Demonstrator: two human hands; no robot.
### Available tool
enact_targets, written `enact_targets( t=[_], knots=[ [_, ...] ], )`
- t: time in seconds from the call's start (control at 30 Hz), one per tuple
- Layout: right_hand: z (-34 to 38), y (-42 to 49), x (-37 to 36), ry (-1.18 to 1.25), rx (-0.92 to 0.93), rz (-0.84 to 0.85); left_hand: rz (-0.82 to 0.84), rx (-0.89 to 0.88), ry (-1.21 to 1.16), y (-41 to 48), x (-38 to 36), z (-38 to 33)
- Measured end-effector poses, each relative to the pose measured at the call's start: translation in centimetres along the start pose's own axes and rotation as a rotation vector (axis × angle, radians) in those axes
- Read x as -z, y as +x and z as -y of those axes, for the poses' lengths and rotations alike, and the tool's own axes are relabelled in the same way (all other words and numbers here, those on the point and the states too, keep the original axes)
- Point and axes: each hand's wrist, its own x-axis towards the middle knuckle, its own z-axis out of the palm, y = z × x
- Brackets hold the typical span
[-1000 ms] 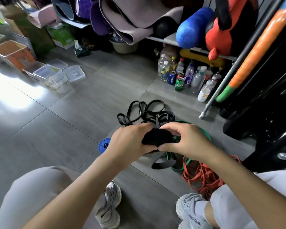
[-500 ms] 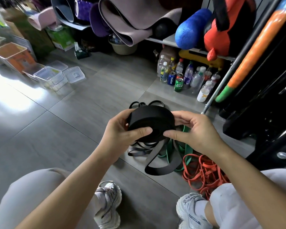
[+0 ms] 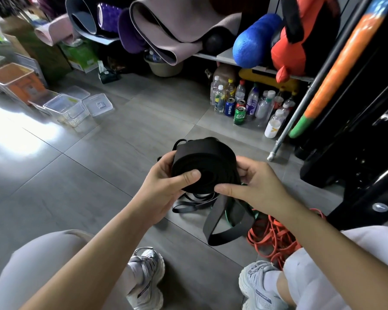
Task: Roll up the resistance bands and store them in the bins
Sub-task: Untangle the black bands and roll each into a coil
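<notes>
The black band (image 3: 205, 168) is a thick, tight coil, tail looping down, held above the floor (image 3: 94, 180). The left hand (image 3: 164, 189) grips it, thumb on the spiral face; the right hand (image 3: 255, 189) pinches its edge. Since half a second ago the coil has tipped toward the camera.

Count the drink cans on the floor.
3, among the bottles: blue can, green can right of it, red can behind the green one. Bottles may hide others.

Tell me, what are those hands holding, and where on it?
A rolled black band: the left hand grips its left side, thumb on the coil face; the right hand pinches its right side.
</notes>
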Motion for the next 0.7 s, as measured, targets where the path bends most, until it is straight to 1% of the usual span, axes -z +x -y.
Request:
enact_targets(
  t=[0.03,0.07,0.13,0.17,0.23,0.3,0.37,0.47,0.57,0.7],
  knots=[
    [-0.1,0.0,0.2,-0.010,-0.002,-0.007,-0.032,0.011,0.135,0.1,-0.1,0.0],
    [-0.2,0.0,0.4,-0.039,-0.006,-0.013,-0.071,-0.001,0.344,0.1,-0.2,-0.1],
    [-0.7,0.1,0.8,-0.160,-0.020,-0.025,-0.134,-0.085,0.784,0.3,0.0,-0.1],
    [-1.1,0.1,0.9,-0.247,-0.042,-0.033,-0.126,-0.138,0.966,0.2,0.2,0.0],
    [-1.6,0.2,0.8,-0.436,-0.098,-0.041,-0.014,-0.211,1.284,0.0,0.4,0.5],
    [-1.8,0.1,0.6,-0.636,-0.135,-0.023,0.076,-0.224,1.532,-0.3,0.0,1.1],
    [-1.7,-0.1,0.1,-0.775,-0.133,0.026,0.085,-0.240,1.658,-0.3,-0.1,1.5],
    [-1.9,-0.2,-0.5,-0.866,-0.111,0.107,0.114,-0.210,1.695,-0.1,-0.2,1.7],
    [-2.0,0.0,-1.0,-0.823,-0.097,0.143,0.154,-0.075,1.721,-0.1,-0.6,2.0],
    [-2.1,-0.2,-1.4,-0.771,-0.092,0.180,0.123,-0.023,1.732,-0.1,-0.8,2.4]
  ],
)
